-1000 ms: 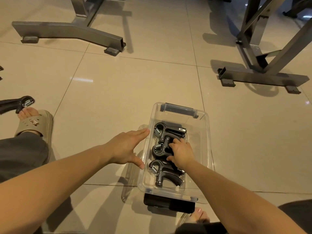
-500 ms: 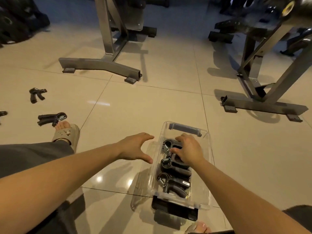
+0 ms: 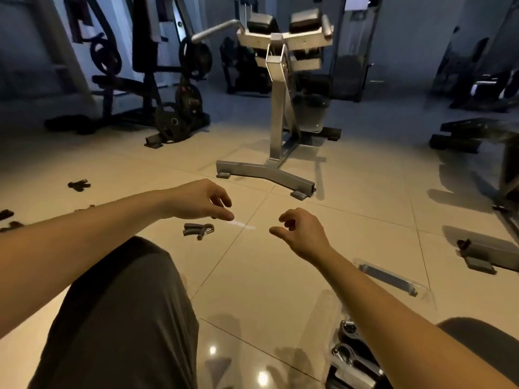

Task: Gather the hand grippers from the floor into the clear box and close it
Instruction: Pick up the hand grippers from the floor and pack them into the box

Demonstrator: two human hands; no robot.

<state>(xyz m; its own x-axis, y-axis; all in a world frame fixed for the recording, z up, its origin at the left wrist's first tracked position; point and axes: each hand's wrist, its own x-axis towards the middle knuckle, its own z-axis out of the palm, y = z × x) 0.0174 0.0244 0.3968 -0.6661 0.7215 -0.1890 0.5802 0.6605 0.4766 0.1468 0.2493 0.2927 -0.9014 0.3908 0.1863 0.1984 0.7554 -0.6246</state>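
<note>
The clear box [image 3: 421, 289] sits on the floor at lower right, partly hidden under my right forearm, with black hand grippers [image 3: 346, 357] inside it. My left hand [image 3: 196, 202] and my right hand [image 3: 303, 234] hover above the floor, empty, fingers loosely curled. A loose hand gripper [image 3: 198, 230] lies on the tile just below my left hand. Another hand gripper [image 3: 79, 185] lies further left, and more hand grippers [image 3: 8, 220] lie at the left edge.
A steel machine base [image 3: 266, 175] stands on the floor ahead. Weight racks and plates [image 3: 174, 119] fill the back left. More machine feet [image 3: 488, 256] sit at the right. My grey-trousered knee [image 3: 123, 304] fills the lower left.
The view has swung up from the box toward the room. My right hand has left the grippers in the box, and both hands are raised, empty, over the floor.
</note>
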